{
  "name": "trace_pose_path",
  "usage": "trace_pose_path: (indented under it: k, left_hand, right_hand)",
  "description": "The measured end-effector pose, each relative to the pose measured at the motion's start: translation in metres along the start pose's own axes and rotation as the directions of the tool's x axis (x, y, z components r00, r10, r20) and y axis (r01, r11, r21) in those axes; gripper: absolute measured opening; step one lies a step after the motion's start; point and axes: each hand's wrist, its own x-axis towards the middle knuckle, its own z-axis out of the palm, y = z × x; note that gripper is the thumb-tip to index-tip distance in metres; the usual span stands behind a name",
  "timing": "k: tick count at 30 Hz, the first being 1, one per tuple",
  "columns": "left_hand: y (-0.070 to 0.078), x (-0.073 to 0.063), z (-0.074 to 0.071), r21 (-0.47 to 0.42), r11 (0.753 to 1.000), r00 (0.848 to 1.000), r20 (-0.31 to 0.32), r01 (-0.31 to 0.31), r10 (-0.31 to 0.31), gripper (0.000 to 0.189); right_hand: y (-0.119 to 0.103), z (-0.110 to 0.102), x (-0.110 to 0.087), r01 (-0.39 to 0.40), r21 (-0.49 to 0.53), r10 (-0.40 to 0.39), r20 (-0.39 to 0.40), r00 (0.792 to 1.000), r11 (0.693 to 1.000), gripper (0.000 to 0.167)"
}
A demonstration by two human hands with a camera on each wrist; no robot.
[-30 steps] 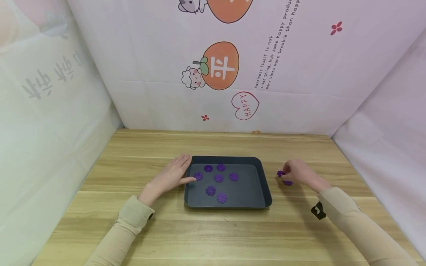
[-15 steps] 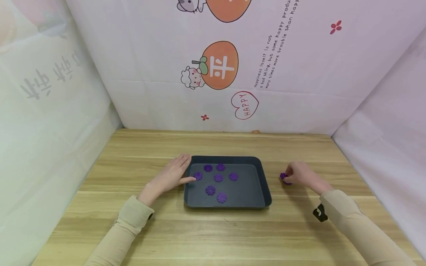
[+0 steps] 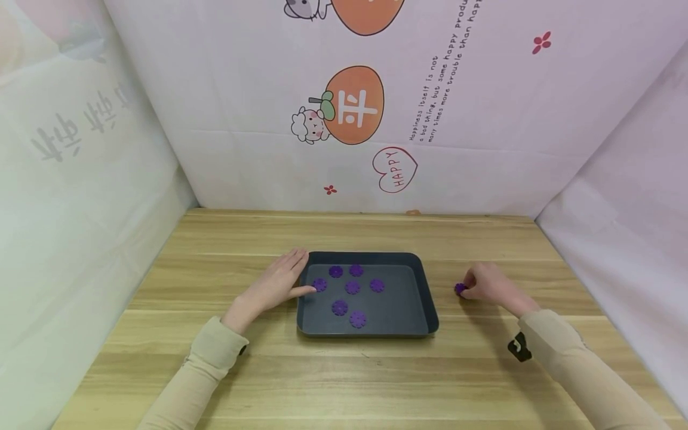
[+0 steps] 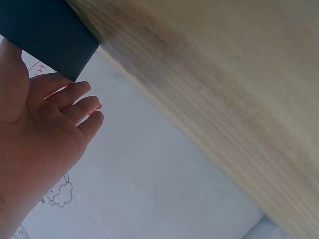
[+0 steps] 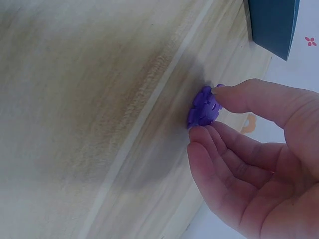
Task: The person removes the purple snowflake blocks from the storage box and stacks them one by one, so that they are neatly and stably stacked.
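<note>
My left hand point(image 3: 279, 280) rests at the left side of a dark grey tray point(image 3: 416, 325), its fingers extended along the far left corner and the thumb over the rim. In the left wrist view those fingers point(image 4: 75, 94) look loosely bent beside the tray's outer wall point(image 4: 55, 40). Several purple notched plastic discs point(image 3: 357, 319) lie flat in the tray. To the right of it, my right hand point(image 3: 491, 286) pinches a purple notched disc point(image 5: 202, 108) between thumb and fingertips, low over the table. A second disc may be under or against it; the overlap hides this.
The wooden table point(image 3: 344, 382) ends at a patterned white cloth wall point(image 3: 242, 167) behind, with cloth walls on the left and right too. A dark strap piece point(image 3: 519, 346) hangs at the right sleeve point(image 3: 559, 346).
My right hand has moved slightly right and down with its disc, onto the other disc on the table, which no longer shows separately. My left hand and the tray have stayed put.
</note>
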Motion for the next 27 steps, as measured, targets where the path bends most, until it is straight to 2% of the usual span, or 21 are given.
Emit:
trace_pose_path:
  k: [12, 20, 27]
  left_hand:
    - [-0.0002, -0.0007, 0.0000, -0.011, 1.000, 1.000, 0.006, 0.005, -0.005, 0.082]
    - [-0.0014, -0.0003, 0.0016, 0.005, 1.000, 1.000, -0.012, -0.004, 0.004, 0.082]
    - [-0.0010, -0.0003, 0.0006, -0.001, 1.000, 1.000, -0.003, 0.001, -0.001, 0.083]
  right_hand:
    - [0.0026, 0.0027, -0.0010, -0.008, 0.018, 0.008, 0.010, 1.000, 1.000, 0.023]
    - [0.0053, 0.0036, -0.0004, -0.001, 0.020, 0.002, -0.003, 1.000, 1.000, 0.023]
    - [0.0090, 0.0045, -0.0006, 0.000, 0.023, 0.000, -0.017, 1.000, 1.000, 0.023]
